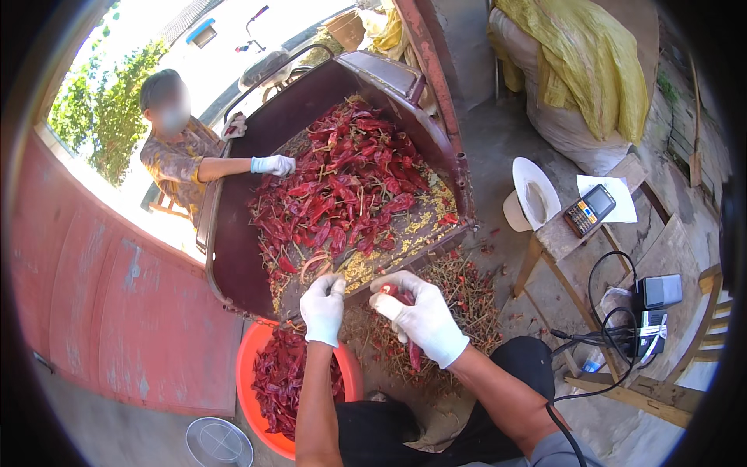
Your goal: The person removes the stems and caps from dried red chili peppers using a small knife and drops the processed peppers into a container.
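My right hand (pixel 424 317), in a white glove, closes round a dried red chili pepper (pixel 415 356); red also shows between thumb and forefinger. Just left of it, my gloved left hand (pixel 322 310) has its thumb and fingers pressed together; what they pinch, if anything, is too small to make out. Both hands are at the near edge of a dark metal cart bed (pixel 241 226). Inside the bed lies a large heap of dried red chilies (pixel 342 179), with yellow seeds (pixel 366 268) scattered over its floor. Below my left hand stands an orange basin (pixel 354 373) holding more red chilies (pixel 292 389).
Across the cart, a person's gloved hand (pixel 274 165) touches the heap. Cut stems (pixel 459 303) litter the ground beneath my right hand. On the right are a wooden bench (pixel 560 237) with a handheld device (pixel 590 210), a white hat (pixel 533 194), and cabled boxes (pixel 652 327). A round sieve (pixel 219 442) lies lower left.
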Demonstrator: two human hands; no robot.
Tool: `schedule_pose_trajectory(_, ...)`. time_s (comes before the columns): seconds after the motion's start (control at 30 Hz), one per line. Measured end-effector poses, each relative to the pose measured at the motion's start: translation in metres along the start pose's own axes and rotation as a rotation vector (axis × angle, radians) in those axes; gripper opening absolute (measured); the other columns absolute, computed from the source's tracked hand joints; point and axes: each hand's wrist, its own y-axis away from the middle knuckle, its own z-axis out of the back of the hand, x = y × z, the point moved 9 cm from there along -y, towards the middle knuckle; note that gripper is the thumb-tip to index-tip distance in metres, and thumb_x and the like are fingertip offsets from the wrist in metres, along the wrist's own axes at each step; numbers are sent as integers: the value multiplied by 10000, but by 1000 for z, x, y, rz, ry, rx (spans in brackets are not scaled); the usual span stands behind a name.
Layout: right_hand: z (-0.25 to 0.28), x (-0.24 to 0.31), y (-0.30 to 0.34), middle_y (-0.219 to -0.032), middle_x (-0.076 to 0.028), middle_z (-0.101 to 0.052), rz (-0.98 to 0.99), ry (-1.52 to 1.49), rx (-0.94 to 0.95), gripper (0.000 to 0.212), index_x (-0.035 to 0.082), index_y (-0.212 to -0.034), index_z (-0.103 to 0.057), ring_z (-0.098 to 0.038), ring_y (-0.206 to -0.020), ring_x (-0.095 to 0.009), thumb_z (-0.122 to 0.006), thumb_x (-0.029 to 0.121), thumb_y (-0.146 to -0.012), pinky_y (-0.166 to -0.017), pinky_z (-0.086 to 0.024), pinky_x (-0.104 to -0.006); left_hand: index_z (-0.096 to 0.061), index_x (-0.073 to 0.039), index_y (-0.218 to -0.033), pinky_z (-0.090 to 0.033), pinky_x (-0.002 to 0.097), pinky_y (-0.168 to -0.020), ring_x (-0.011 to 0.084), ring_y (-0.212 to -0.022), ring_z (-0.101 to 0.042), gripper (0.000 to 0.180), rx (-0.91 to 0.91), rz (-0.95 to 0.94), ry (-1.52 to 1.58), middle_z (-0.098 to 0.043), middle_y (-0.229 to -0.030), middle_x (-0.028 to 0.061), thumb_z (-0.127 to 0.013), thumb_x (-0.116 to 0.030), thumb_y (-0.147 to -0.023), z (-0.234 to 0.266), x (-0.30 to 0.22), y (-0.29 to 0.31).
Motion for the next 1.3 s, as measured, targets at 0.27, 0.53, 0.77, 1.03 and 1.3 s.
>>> schedule_pose_trajectory(0.27,8,-7,-12,-643,37,-522,96,269,-41,230,62,-904,-617,-443,-505,-32,-636,284,-963,-437,-356,-246,-702,-72,-1149,-534,359,-829,266,-902,-683,336,-121,-337,-447,-718,-997,133,-740,-210,-845,-51,-82,-59)
schedule_pose_trajectory(0.53,15,-11,-19,-691,13,-570,-12,269,-6,206,48,-949,-630,-477,-507,-48,-618,252,-976,-442,-390,-240,-730,-127,-931,-534,437,-760,323,-850,-679,162,-48,-324,-565,-702,-882,115,-696,-252,-835,-78,-45,-90)
schedule_pose_trajectory(0.77,14,-16,-20,-697,10,-570,-18,233,-15,200,43,-965,-638,-478,-495,-51,-627,243,-970,-432,-389,-243,-734,-41,-1019,-544,357,-786,244,-846,-719,236,-69,-117,-347,-743,-946,137,-709,-216,-863,-55,-25,-82)
schedule_pose_trajectory(1.03,24,-19,-19,-766,-10,-606,-112,-70,-173,273,1,-1146,-642,-488,-453,-64,-649,204,-965,-396,-394,-246,-681,70,-1079,-471,228,-702,73,-761,-579,208,15,87,505,-688,-895,26,-669,-58,-916,-14,-64,8)
schedule_pose_trajectory(1.3,29,-16,-18,-1073,-187,-712,95,199,-237,595,3,-1285,-605,-694,-970,-232,-754,353,-828,-876,-525,-315,-725,-26,-1014,-532,315,-640,232,-719,-661,230,-138,-426,15,-670,-901,118,-725,16,-787,1,-137,90)
